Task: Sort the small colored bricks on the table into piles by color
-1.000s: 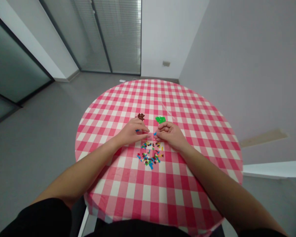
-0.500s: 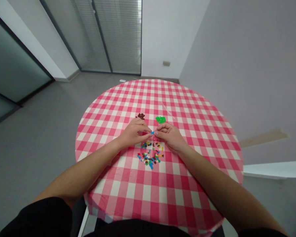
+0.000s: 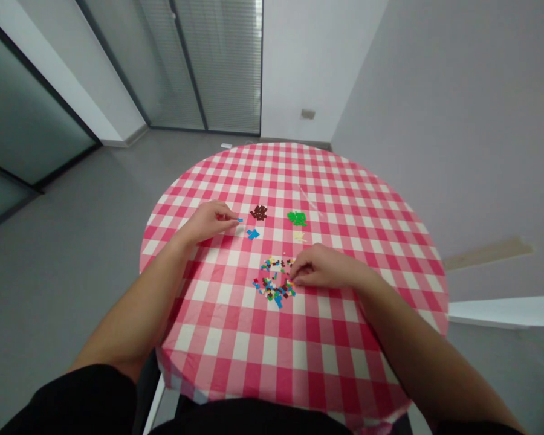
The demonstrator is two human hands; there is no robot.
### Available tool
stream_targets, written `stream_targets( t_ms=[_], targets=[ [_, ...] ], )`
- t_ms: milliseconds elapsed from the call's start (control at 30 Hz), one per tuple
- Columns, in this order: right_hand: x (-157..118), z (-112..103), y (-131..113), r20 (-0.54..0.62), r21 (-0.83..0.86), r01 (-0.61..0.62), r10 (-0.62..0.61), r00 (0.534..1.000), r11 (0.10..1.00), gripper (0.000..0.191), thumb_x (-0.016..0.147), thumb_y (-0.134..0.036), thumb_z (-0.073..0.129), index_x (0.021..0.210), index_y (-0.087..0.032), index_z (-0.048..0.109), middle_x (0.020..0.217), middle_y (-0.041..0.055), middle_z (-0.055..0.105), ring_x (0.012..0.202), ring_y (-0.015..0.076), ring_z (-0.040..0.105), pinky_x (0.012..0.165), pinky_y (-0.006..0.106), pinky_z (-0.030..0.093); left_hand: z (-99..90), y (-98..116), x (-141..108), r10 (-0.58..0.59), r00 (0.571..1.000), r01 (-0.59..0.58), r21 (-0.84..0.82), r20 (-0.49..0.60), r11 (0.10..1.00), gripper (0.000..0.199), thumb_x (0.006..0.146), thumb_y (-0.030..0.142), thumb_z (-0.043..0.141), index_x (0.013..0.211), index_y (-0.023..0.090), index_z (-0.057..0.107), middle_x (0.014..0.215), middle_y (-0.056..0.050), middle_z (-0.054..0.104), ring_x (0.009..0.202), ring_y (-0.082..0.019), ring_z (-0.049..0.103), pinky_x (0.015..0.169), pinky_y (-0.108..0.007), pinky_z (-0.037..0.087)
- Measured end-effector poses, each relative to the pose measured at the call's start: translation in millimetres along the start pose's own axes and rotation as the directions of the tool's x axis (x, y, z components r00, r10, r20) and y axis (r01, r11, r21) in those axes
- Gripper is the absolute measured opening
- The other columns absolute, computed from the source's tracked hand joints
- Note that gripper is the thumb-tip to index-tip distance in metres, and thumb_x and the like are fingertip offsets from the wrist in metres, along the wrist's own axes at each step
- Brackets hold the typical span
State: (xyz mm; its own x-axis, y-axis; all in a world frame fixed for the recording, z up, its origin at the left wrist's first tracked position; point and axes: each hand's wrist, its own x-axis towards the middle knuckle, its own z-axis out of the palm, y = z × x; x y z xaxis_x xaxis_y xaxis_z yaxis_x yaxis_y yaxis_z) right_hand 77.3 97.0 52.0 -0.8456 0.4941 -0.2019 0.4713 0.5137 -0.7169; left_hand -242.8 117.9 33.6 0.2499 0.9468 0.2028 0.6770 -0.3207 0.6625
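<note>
Between the fingertips of my left hand (image 3: pixel 212 220) is a small blue building brick (image 3: pixel 240 220), held left of a little blue pile (image 3: pixel 252 234). My right hand (image 3: pixel 324 266) is bent down with its fingertips at the right side of a mixed heap of tiny coloured bricks (image 3: pixel 276 291). Whether those fingers hold a piece is hidden. Behind the heap lie a dark brown pile (image 3: pixel 259 212), a green pile (image 3: pixel 297 218) and a few cream pieces (image 3: pixel 299 236).
The round table has a red and white checked cloth (image 3: pixel 236 356). Glass partitions (image 3: pixel 208 66) stand behind and to the left, a grey wall (image 3: pixel 471 133) to the right. A white ledge (image 3: pixel 503 311) is beside the table's right edge.
My hands were together over the middle at a blue brick. Now the left has moved left and away with a blue brick, and the right has come down to the mixed heap.
</note>
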Motion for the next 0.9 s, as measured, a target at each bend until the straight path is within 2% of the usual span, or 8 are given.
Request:
stream_targets(
  t_ms=[100, 300, 567, 733, 900],
  targets=[
    [0.0, 3.9, -6.9, 0.073, -0.06, 0.014, -0.01, 0.997, 0.998, 0.019, 0.074, -0.01, 0.065, 0.084, -0.021, 0.078, 0.072, -0.0003, 0.073, 0.059, 0.0117, 0.062, 0.054, 0.021, 0.04, -4.1, -9.5, -0.6, -0.043, 0.99, 0.048, -0.035, 0.133, 0.998, 0.019, 0.077, 0.037, 0.07, 0.079, 0.02, 0.077, 0.078, -0.005, 0.07, 0.07, -0.016, 0.063, 0.065, -0.028, 0.047],
    [6.4, 19.0, -22.7, 0.167, -0.169, 0.144, -0.115, 0.979, 0.975, 0.016, 0.077, -0.016, 0.066, 0.087, -0.022, 0.077, 0.08, 0.0007, 0.074, 0.069, 0.0135, 0.062, 0.063, 0.024, 0.04, 1.1, -12.4, 0.3, -0.066, 0.975, 0.071, -0.016, 0.215, 0.997, 0.02, 0.076, 0.037, 0.069, 0.078, 0.019, 0.077, 0.079, -0.006, 0.072, 0.073, -0.018, 0.064, 0.066, -0.027, 0.048],
    [9.0, 26.3, -39.4, 0.158, -0.318, 0.104, -0.056, 0.986, 0.942, 0.014, 0.077, -0.017, 0.065, 0.085, -0.024, 0.075, 0.086, 0.0006, 0.075, 0.078, 0.0178, 0.065, 0.064, 0.026, 0.038, 7.9, -17.3, 3.5, -0.011, 0.966, 0.017, -0.023, 0.259, 1.0, 0.019, 0.077, 0.034, 0.069, 0.079, 0.018, 0.077, 0.076, -0.005, 0.07, 0.068, -0.016, 0.063, 0.06, -0.025, 0.045],
    [9.1, 28.0, -37.3, 0.139, -0.329, 0.101, -0.057, 0.989, 0.939, 0.016, 0.077, -0.019, 0.068, 0.09, -0.025, 0.075, 0.089, 0.0018, 0.075, 0.079, 0.0186, 0.065, 0.064, 0.027, 0.039, 11.7, -10.2, 4.9, 0.06, 0.962, -0.067, 0.018, 0.265, 0.998, 0.018, 0.08, 0.032, 0.067, 0.082, 0.018, 0.078, 0.071, -0.005, 0.069, 0.065, -0.015, 0.061, 0.061, -0.024, 0.043],
    [8.7, 28.6, -35.1, 0.15, -0.326, 0.108, -0.061, 0.987, 0.939, 0.015, 0.076, -0.017, 0.068, 0.089, -0.023, 0.074, 0.088, 0.0023, 0.074, 0.078, 0.0177, 0.063, 0.064, 0.026, 0.039, 13.4, -5.0, 4.6, 0.083, 0.962, -0.094, 0.031, 0.261, 0.995, 0.018, 0.082, 0.03, 0.065, 0.082, 0.018, 0.078, 0.074, -0.005, 0.069, 0.067, -0.014, 0.061, 0.062, -0.025, 0.043]
  ],
)
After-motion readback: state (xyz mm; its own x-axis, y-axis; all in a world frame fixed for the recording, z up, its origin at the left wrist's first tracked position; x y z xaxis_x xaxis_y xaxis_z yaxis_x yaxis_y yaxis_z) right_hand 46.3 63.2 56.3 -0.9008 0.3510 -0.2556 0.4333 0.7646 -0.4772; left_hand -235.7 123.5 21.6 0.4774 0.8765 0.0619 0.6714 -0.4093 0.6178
